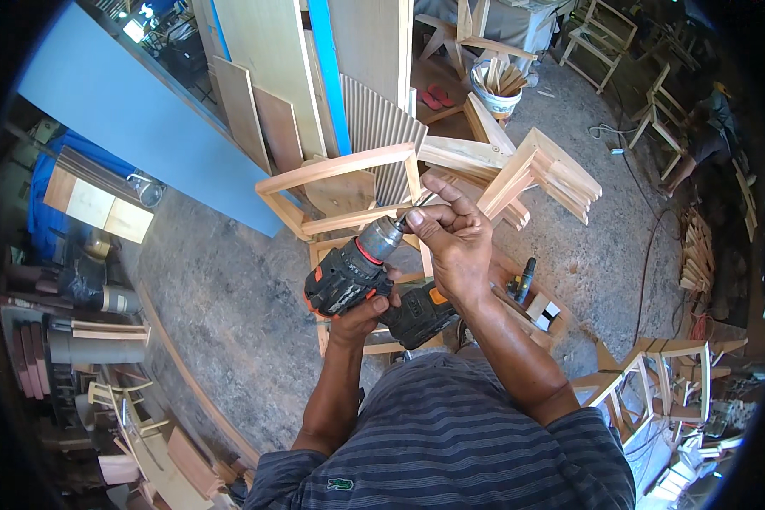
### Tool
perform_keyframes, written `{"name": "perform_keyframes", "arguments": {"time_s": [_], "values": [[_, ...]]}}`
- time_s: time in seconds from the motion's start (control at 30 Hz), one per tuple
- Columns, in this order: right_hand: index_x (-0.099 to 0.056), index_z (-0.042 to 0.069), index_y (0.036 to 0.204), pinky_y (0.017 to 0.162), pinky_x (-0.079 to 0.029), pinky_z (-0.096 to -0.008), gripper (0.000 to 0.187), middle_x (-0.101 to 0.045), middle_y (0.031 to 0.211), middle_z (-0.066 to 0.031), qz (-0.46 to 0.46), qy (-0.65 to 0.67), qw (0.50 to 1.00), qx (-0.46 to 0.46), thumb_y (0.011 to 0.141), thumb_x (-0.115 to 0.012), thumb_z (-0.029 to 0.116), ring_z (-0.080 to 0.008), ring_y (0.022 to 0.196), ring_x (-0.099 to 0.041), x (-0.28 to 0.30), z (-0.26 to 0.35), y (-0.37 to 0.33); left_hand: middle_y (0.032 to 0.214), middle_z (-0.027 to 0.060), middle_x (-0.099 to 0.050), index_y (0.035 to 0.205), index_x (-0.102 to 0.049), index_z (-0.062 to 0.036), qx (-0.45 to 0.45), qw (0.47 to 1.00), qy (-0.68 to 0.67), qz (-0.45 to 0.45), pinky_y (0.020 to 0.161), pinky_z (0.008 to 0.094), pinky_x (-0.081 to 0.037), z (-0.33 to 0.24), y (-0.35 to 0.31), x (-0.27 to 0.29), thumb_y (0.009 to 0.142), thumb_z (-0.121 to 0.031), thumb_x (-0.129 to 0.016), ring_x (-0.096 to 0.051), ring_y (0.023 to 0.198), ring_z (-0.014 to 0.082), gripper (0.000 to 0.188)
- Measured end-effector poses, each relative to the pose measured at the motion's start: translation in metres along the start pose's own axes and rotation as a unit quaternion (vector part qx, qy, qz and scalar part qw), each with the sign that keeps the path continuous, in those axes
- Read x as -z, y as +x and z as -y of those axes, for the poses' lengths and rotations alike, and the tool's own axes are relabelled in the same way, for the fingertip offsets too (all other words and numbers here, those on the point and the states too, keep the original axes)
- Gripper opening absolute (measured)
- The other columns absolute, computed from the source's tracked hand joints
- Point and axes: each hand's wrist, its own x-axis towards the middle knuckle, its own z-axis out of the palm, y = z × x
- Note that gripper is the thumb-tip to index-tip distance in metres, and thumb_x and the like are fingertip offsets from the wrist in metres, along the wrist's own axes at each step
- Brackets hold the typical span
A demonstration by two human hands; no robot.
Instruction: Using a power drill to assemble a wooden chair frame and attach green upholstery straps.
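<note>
In front of the dark blue striped shirt (450, 433), near the pale rectangular wooden frame (336, 168), the black cordless drill with orange-red accents (342, 276) is supported by the left hand (361, 319), closed around its grip. The right hand (461, 251) pinches a thin dark metal bit (404, 219) at the silver cylindrical chuck (381, 238); seating cannot be confirmed. Judged handling: drill heavy and rigid, weighted at motor and battery, best held by the handle; bit light, stiff, possibly slippery, best taken by fingertips.
</note>
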Motion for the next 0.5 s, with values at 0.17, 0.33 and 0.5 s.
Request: {"name": "perform_keyframes", "arguments": {"time_s": [0.17, 0.33, 0.5], "values": [[-0.049, -0.006, 0.129, 0.075, -0.057, -0.0249, 0.045, -0.071, 0.085, -0.0129, -0.004, 0.002, 1.0, -0.007, 0.088, -0.066, -0.006, -0.0168, 0.078, -0.068, -0.003, 0.0, 0.0, 0.109, 0.018, -0.064, 0.131, -0.045, 0.0024, 0.005, 1.0, -0.001, 0.005, 0.064, 0.0305, -0.055, 0.0, -0.001, 0.006, 0.069, 0.001, -0.074, -0.063, 0.069, 0.0232, 0.069], [-0.05, -0.006, 0.129, 0.075, -0.057, -0.0251, 0.045, -0.07, 0.084, -0.0118, -0.002, -0.001, 1.0, -0.011, 0.087, -0.066, -0.005, -0.0165, 0.077, -0.068, -0.004, -0.001, -0.003, 0.11, 0.0182, -0.064, 0.131, -0.045, 0.002, 0.009, 1.0, -0.004, -0.001, 0.063, 0.0303, -0.055, 0.002, -0.005, 0.01, 0.069, 0.0, -0.075, -0.063, 0.069, 0.0236, 0.069], [-0.051, -0.005, 0.129, 0.075, -0.057, -0.0263, 0.044, -0.07, 0.084, -0.012, -0.029, -0.01, 0.999, -0.023, 0.088, -0.065, -0.005, -0.0163, 0.076, -0.068, 0.012, -0.009, -0.003, 0.108, 0.0183, -0.066, 0.13, -0.047, 0.0009, 0.046, 0.998, -0.029, 0.01, 0.062, 0.0311, -0.055, 0.009, 0.001, 0.011, 0.069, 0.002, -0.075, -0.064, 0.069, 0.0235, 0.067]]}}
